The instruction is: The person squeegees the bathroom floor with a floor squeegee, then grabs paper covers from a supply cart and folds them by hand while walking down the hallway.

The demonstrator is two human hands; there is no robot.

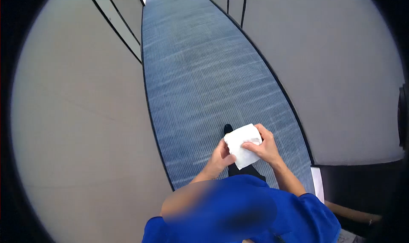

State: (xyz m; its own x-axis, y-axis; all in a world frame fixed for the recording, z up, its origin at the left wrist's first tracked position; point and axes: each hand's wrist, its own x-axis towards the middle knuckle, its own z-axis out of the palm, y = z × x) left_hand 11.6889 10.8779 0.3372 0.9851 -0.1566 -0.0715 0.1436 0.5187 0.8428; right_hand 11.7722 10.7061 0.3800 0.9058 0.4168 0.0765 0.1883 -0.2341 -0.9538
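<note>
A folded white paper tissue [243, 136] is held in front of my body, its broad face turned up towards me. My left hand [218, 161] grips it by the left edge, with the thumb at the lower left side. From the right, my right hand [265, 146] pinches it, thumb lying across the top face and the fingers behind the far right edge. The tissue hides parts of the fingers beneath it.
A blue striped carpet [200, 81] runs ahead between a pale wall [81, 115] on the left and a grey wall [324, 81] on the right, both with dark base edges. One dark shoe [228, 128] shows beyond the tissue. My blue shirt [294, 217] fills the bottom.
</note>
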